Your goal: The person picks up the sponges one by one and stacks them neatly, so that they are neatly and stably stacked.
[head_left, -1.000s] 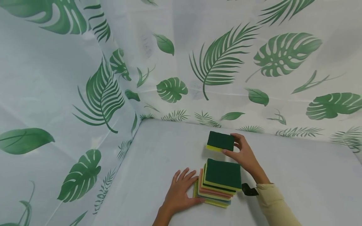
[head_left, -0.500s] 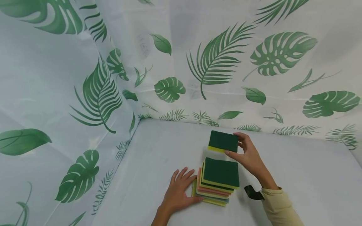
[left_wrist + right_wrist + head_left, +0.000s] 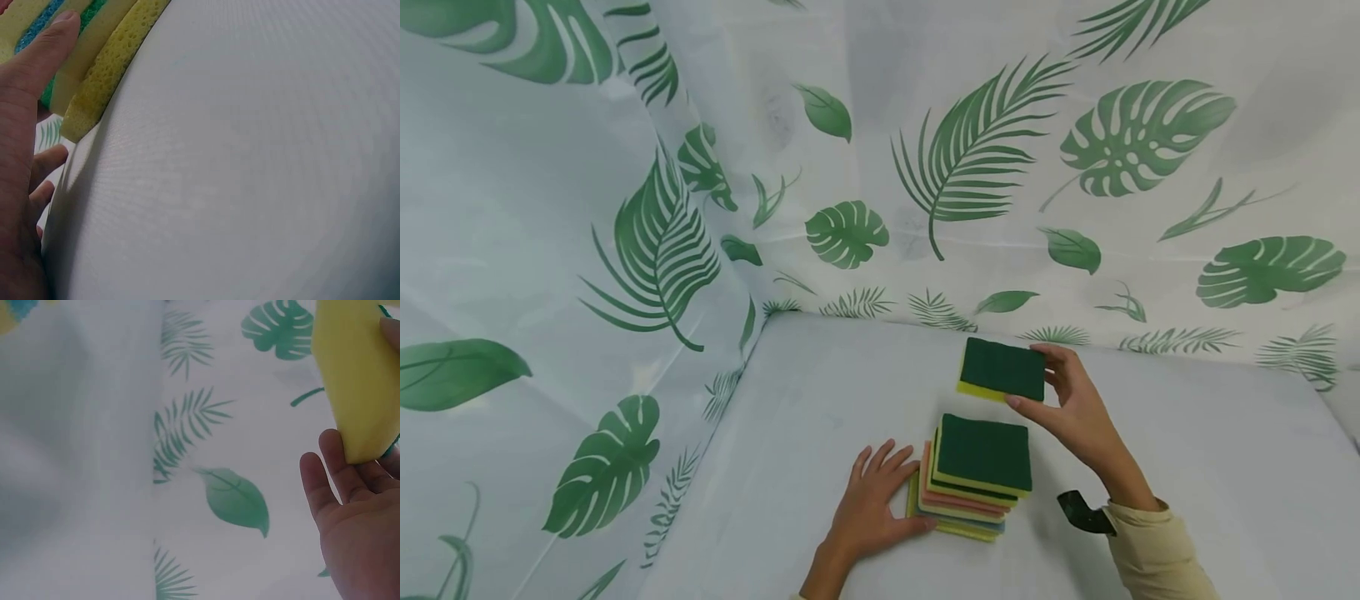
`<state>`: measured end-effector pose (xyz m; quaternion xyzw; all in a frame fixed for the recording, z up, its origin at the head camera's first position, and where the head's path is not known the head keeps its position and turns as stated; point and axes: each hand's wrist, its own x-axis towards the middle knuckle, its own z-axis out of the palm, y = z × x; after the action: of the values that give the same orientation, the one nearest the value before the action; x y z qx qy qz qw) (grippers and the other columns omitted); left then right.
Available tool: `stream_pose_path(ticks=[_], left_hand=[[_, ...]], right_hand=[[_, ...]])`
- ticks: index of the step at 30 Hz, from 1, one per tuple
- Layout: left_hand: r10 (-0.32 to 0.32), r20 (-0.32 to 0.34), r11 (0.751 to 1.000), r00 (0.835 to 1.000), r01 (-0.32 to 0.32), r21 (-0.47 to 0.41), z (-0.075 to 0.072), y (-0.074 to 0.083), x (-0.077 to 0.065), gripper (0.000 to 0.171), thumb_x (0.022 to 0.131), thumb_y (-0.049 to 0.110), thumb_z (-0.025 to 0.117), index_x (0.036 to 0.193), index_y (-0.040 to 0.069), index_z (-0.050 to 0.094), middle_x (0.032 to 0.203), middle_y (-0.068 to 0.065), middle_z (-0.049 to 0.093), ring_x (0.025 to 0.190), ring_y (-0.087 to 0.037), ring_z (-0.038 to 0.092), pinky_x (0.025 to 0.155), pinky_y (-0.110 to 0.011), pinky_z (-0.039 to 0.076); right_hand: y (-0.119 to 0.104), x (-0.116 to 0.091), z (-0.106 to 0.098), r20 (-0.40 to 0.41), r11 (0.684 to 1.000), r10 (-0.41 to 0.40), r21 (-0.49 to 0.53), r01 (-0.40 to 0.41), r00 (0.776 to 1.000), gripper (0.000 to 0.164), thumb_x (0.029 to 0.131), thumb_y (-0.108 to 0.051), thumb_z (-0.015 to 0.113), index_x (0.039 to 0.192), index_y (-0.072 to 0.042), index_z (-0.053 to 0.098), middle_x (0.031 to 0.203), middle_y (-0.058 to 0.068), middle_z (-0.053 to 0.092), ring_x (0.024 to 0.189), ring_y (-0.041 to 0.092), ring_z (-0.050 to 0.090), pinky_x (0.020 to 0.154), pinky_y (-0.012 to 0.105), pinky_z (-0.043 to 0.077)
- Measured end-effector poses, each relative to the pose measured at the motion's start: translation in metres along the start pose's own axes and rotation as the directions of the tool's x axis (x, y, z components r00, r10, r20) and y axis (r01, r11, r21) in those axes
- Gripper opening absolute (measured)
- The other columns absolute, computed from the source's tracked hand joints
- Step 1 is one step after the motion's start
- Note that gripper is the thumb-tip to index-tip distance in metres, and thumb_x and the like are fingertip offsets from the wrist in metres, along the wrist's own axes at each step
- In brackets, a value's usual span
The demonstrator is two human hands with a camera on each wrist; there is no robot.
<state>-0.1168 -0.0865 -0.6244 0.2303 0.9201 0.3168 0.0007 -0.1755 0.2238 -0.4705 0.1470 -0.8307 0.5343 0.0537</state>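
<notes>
A green-topped yellow sponge is up in the air behind the stack, pinched at its right end by my right hand. From the right wrist camera, the yellow face of this sponge shows above the palm. Below it stands a slightly uneven stack of sponges, green scouring side up on top, with pink, blue and yellow layers lower down. My left hand rests against the stack's left side, fingers spread and fairly straight. The left wrist view has the thumb lying along the lower sponges.
A white table surface lies beneath everything. Leaf-printed white sheeting rises behind and along the left side. A black strap piece juts from the right wrist beside a beige sleeve.
My right hand has carried the held sponge slightly right and up, away from the stack. The left hand stays at the stack's side. The head view has shifted a little.
</notes>
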Motion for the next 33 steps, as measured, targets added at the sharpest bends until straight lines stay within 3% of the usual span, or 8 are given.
stream_pose_path(ticks=[4,9,15,21,33], left_hand=[[0.006,0.001,1.0,1.0,-0.006,-0.009,-0.001,0.0,0.0,0.083,0.089,0.08,0.064,0.153,0.027,0.06,0.163,0.005,0.05,0.159,-0.023,0.029,0.129,-0.057,0.015],[0.02,-0.01,1.0,1.0,-0.02,-0.02,0.0,-0.002,0.0,0.083,0.089,0.079,0.064,0.153,0.026,0.061,0.162,0.004,0.051,0.159,-0.024,0.03,0.129,-0.058,0.017],[0.018,-0.011,1.0,1.0,-0.018,-0.001,0.001,-0.003,-0.002,0.085,0.09,0.081,0.062,0.153,0.025,0.061,0.162,0.004,0.051,0.158,-0.025,0.031,0.128,-0.058,0.017],[-0.006,0.009,1.0,1.0,0.007,-0.013,-0.001,-0.001,-0.001,0.086,0.089,0.082,0.061,0.154,0.026,0.06,0.163,0.005,0.05,0.159,-0.023,0.029,0.13,-0.057,0.015],[0.011,-0.012,1.0,1.0,-0.011,-0.001,0.0,-0.001,-0.001,0.085,0.089,0.082,0.062,0.154,0.027,0.06,0.162,0.005,0.051,0.159,-0.024,0.029,0.13,-0.057,0.015]], right_hand=[[-0.011,-0.006,-0.001,-0.007,0.999,-0.036,0.0,0.036,0.999,0.082,0.092,0.003,0.081,0.159,0.0,0.033,0.154,0.015,0.039,0.132,0.005,0.042,0.105,0.006,0.035],[-0.025,-0.017,-0.001,-0.014,0.997,-0.079,0.006,0.079,0.997,0.082,0.089,0.008,0.081,0.156,0.0,0.035,0.149,0.009,0.041,0.131,0.004,0.045,0.109,0.008,0.034],[-0.035,-0.031,0.003,-0.002,0.998,-0.068,0.008,0.068,0.998,0.083,0.088,0.008,0.083,0.156,-0.002,0.037,0.149,0.007,0.042,0.133,0.004,0.045,0.112,0.007,0.031],[-0.04,-0.045,0.007,0.005,0.998,-0.058,-0.009,0.058,0.998,0.084,0.086,0.007,0.084,0.156,-0.002,0.038,0.151,0.009,0.041,0.139,0.0,0.039,0.111,0.006,0.03],[-0.044,-0.07,0.018,0.011,0.998,-0.068,0.003,0.068,0.998,0.089,0.084,0.009,0.086,0.157,-0.009,0.039,0.152,0.01,0.042,0.141,0.0,0.041,0.111,0.006,0.031]])
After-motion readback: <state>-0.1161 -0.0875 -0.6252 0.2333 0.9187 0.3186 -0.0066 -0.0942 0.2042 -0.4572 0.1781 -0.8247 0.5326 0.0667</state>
